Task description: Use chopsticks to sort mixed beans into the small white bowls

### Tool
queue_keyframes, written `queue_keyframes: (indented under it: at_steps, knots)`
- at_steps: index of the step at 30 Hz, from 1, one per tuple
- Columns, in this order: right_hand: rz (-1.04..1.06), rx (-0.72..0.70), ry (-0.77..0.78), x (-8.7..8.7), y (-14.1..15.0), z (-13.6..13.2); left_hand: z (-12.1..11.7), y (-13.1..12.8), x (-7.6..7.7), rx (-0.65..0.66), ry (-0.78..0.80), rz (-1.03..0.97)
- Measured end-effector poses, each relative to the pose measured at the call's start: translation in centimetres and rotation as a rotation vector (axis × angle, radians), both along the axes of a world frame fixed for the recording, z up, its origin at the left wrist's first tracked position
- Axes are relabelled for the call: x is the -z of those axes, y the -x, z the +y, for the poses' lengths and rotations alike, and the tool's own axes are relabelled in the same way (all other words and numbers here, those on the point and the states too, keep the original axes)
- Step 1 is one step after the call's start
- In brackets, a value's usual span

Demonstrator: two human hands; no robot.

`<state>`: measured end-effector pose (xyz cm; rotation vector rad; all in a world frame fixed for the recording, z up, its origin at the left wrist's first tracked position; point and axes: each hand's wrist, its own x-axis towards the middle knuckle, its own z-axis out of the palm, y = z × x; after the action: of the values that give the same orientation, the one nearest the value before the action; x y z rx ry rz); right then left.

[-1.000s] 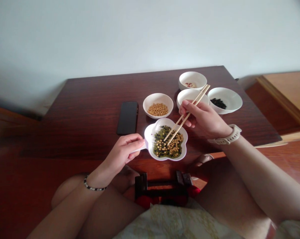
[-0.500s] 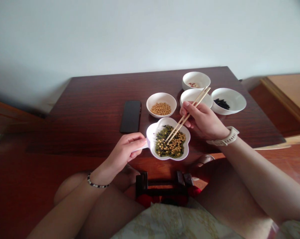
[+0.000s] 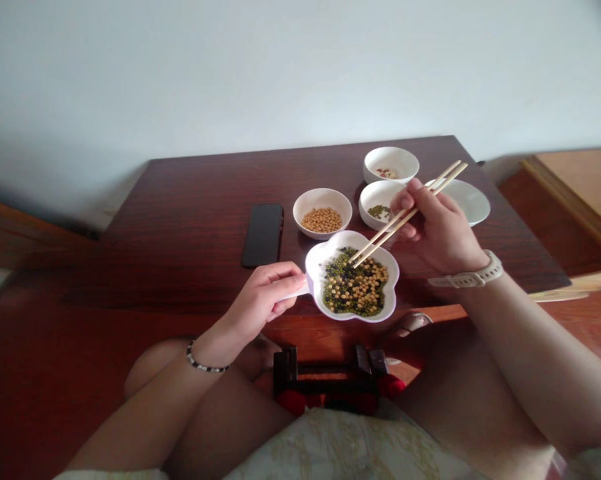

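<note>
Head view: the left hand (image 3: 263, 300) curls its fingers around the handle (image 3: 301, 291) of a dish (image 3: 320, 257) of beans (image 3: 356, 288), just below right of centre, and the right hand (image 3: 445, 233) holds chopsticks (image 3: 383, 241) in its fingers, tips close together at the beans.

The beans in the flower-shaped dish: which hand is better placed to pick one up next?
Probably the right hand: it holds the chopsticks, whose tips point down into the beans. The left hand seems less suitable, because it grips the handle of the flower-shaped dish.
</note>
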<state>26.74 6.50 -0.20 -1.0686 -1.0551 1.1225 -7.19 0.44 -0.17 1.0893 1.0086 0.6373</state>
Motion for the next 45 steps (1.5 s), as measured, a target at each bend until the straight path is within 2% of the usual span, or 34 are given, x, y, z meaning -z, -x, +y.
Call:
queue_keyframes:
  at_steps: [4,12,15,19,23,25,28,30,33,37,45]
  knots:
    - [0.102,0.146,-0.077,0.4,-3.2,0.3,0.4,-1.7,0.0,0.033,0.014,-0.018]
    - [0.136,0.812,-0.228,0.3,-11.3,0.6,0.6,-5.3,-0.4,0.076,0.077,-0.052]
    - [0.104,0.903,-0.246,0.4,-12.8,-0.1,0.5,-6.5,-0.6,0.078,0.078,-0.028]
    - [0.04,0.903,-0.288,0.4,-13.6,-1.2,0.6,-7.6,-0.7,0.087,0.067,-0.001]
    - [0.092,0.901,-0.328,0.3,-13.9,-1.3,0.9,-8.3,-0.7,0.089,0.067,0.017]
    - [0.122,0.872,-0.296,0.3,-13.8,-1.4,0.9,-8.6,-0.6,0.084,0.073,0.024]
    - [0.134,0.728,-0.236,0.4,-12.8,-2.0,1.0,-8.6,-0.4,0.084,0.068,0.014]
    - [0.132,0.514,-0.233,0.5,-11.7,-2.9,1.1,-8.4,0.0,0.091,0.055,0.002]
    - [0.078,0.327,-0.088,0.8,-9.9,-4.3,1.3,-8.0,0.6,0.099,0.037,-0.013]
    - [-0.026,0.202,0.046,1.3,-8.5,-5.3,1.5,-7.8,1.1,0.085,0.019,-0.032]
    - [-0.062,0.119,0.082,2.3,-8.2,-5.2,1.4,-7.3,1.3,0.1,-0.001,-0.073]
